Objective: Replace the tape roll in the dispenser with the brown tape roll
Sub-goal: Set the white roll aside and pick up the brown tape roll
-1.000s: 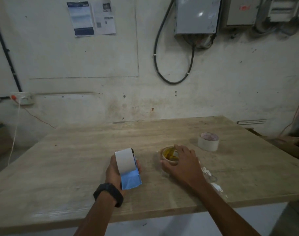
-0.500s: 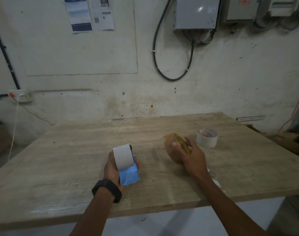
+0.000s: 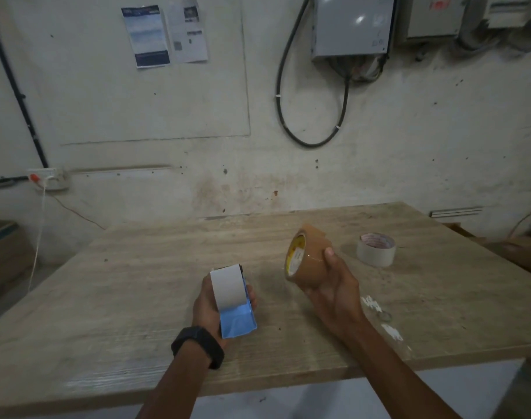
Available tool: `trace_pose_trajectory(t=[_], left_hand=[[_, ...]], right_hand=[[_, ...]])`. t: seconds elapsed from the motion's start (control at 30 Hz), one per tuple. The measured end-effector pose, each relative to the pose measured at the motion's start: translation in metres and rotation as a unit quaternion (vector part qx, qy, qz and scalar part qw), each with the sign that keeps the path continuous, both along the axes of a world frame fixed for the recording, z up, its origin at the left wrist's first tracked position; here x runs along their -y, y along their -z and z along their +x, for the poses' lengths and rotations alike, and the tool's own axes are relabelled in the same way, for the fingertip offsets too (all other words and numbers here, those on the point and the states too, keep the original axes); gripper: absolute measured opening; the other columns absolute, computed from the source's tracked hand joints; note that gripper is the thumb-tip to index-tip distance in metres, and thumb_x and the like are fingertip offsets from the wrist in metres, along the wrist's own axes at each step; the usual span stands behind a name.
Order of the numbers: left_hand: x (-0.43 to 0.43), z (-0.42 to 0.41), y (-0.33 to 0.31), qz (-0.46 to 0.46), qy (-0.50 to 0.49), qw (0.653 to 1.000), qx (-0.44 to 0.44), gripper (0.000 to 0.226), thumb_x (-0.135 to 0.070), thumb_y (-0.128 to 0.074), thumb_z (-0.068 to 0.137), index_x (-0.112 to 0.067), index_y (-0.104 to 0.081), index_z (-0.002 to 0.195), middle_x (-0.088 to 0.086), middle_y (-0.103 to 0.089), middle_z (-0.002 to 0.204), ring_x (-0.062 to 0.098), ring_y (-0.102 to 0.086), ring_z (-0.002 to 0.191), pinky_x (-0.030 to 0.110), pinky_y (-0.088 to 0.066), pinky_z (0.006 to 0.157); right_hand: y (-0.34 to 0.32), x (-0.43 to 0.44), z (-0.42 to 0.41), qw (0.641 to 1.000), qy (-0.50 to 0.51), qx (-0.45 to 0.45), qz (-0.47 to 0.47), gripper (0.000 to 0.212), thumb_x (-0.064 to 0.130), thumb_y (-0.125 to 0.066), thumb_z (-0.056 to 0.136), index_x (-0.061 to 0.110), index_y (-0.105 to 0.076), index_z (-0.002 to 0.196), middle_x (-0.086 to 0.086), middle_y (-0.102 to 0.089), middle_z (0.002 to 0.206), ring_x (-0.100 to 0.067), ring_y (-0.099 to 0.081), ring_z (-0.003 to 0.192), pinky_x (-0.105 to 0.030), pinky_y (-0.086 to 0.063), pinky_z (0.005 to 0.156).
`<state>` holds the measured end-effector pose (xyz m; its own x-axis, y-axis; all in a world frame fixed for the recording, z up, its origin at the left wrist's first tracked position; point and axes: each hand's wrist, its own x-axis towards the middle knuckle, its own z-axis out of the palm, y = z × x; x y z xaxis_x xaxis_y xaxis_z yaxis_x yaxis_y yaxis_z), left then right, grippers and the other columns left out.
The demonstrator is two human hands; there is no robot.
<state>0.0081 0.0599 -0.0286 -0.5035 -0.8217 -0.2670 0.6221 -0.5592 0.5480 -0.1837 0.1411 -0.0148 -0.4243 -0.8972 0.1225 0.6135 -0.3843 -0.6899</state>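
One dispenser (image 3: 238, 323), one brown roll (image 3: 311, 267)

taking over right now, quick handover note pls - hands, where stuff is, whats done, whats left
Left hand: grip closed round the blue tape dispenser, held over the table near its front edge.
Right hand: grip closed round the brown tape roll, held up on edge to the right of the dispenser, apart from it.
The pale grey tape roll sits in the dispenser. A cream tape roll lies flat on the table, further right.
Done: brown roll is in hand.
Left: take the pale grey roll out, then fit the brown one.
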Motion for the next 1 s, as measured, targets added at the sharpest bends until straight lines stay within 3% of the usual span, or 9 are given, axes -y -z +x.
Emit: trace_pose_trajectory(t=[0.1,0.2,0.3,0.4,0.5,0.67,0.73,0.87,1.0], left_hand=[[0.0,-0.001,-0.001,-0.021,-0.014,0.999,0.026,0.047,-0.048,-0.056,0.091,-0.003,-0.066,0.101,0.02,-0.064,0.092,0.031,-0.062,0.074,0.036,-0.061,0.053],[0.003,-0.004,0.0,-0.05,-0.025,0.997,0.053,0.054,-0.051,-0.061,0.081,-0.002,-0.067,0.104,0.021,-0.066,0.092,0.032,-0.065,0.072,0.036,-0.062,0.055],[0.008,-0.004,-0.004,-0.061,-0.01,0.998,0.005,0.055,-0.052,-0.05,0.096,-0.002,-0.072,0.098,0.02,-0.069,0.089,0.031,-0.07,0.066,0.037,-0.063,0.055],[0.017,-0.004,-0.024,-0.099,-0.016,0.993,-0.065,0.059,-0.054,-0.041,0.101,-0.002,-0.07,0.1,0.016,-0.072,0.086,0.029,-0.071,0.066,0.036,-0.063,0.06],[0.024,-0.007,-0.057,-0.187,-0.04,0.981,-0.032,0.059,-0.056,-0.042,0.098,-0.002,-0.066,0.101,0.013,-0.07,0.081,0.026,-0.067,0.06,0.032,-0.06,0.057],[0.024,-0.009,-0.076,-0.257,-0.095,0.961,0.035,0.054,-0.056,-0.052,0.093,-0.005,-0.066,0.103,0.016,-0.069,0.082,0.029,-0.065,0.061,0.033,-0.058,0.059],[0.022,-0.01,-0.066,-0.269,-0.119,0.952,0.082,0.056,-0.055,-0.054,0.093,-0.003,-0.066,0.11,0.028,-0.068,0.093,0.033,-0.066,0.07,0.037,-0.057,0.064],[0.015,-0.013,-0.044,-0.256,-0.145,0.942,0.163,0.08,-0.066,-0.069,0.073,-0.005,-0.065,0.125,0.033,-0.066,0.114,0.042,-0.063,0.088,0.049,-0.053,0.075],[0.007,-0.024,-0.033,-0.229,-0.141,0.935,0.23,0.039,-0.052,-0.06,0.093,-0.015,-0.067,0.103,0.018,-0.067,0.103,0.03,-0.065,0.079,0.029,-0.052,0.058]], right_hand=[[0.006,0.008,0.011,0.999,0.02,-0.035,0.026,0.087,0.052,-0.084,0.063,0.012,-0.057,0.135,-0.014,-0.066,0.13,-0.031,-0.062,0.121,-0.052,-0.051,0.095],[0.011,0.011,0.013,0.993,0.039,-0.087,0.067,0.074,0.059,-0.074,0.068,0.019,-0.062,0.129,-0.011,-0.07,0.123,-0.03,-0.067,0.113,-0.052,-0.056,0.087],[0.013,0.011,0.013,0.99,0.05,-0.101,0.084,0.05,0.056,-0.068,0.078,0.024,-0.068,0.116,-0.011,-0.074,0.113,-0.029,-0.07,0.102,-0.048,-0.056,0.08],[0.01,0.01,0.015,0.989,0.068,-0.081,0.1,0.052,0.058,-0.066,0.077,0.026,-0.066,0.117,-0.012,-0.073,0.114,-0.031,-0.07,0.102,-0.041,-0.055,0.07],[0.008,0.01,0.015,0.989,0.08,-0.069,0.101,0.05,0.059,-0.067,0.076,0.027,-0.066,0.115,-0.013,-0.073,0.113,-0.032,-0.07,0.101,-0.039,-0.055,0.066],[0.004,0.005,0.019,0.989,0.083,-0.078,0.091,0.043,0.055,-0.063,0.077,0.027,-0.069,0.109,-0.012,-0.074,0.109,-0.031,-0.07,0.099,-0.047,-0.054,0.076],[0.004,0.004,0.019,0.989,0.086,-0.092,0.078,0.04,0.053,-0.064,0.081,0.024,-0.074,0.107,-0.014,-0.074,0.111,-0.03,-0.07,0.099,-0.049,-0.054,0.079],[0.006,-0.002,0.02,0.987,0.07,-0.144,0.023,0.047,0.053,-0.063,0.085,0.017,-0.074,0.113,-0.02,-0.07,0.118,-0.037,-0.064,0.113,-0.057,-0.049,0.096],[0.007,-0.008,0.023,0.974,0.045,-0.224,-0.001,0.055,0.056,-0.063,0.085,0.012,-0.07,0.118,-0.019,-0.07,0.118,-0.034,-0.065,0.112,-0.057,-0.048,0.099]])
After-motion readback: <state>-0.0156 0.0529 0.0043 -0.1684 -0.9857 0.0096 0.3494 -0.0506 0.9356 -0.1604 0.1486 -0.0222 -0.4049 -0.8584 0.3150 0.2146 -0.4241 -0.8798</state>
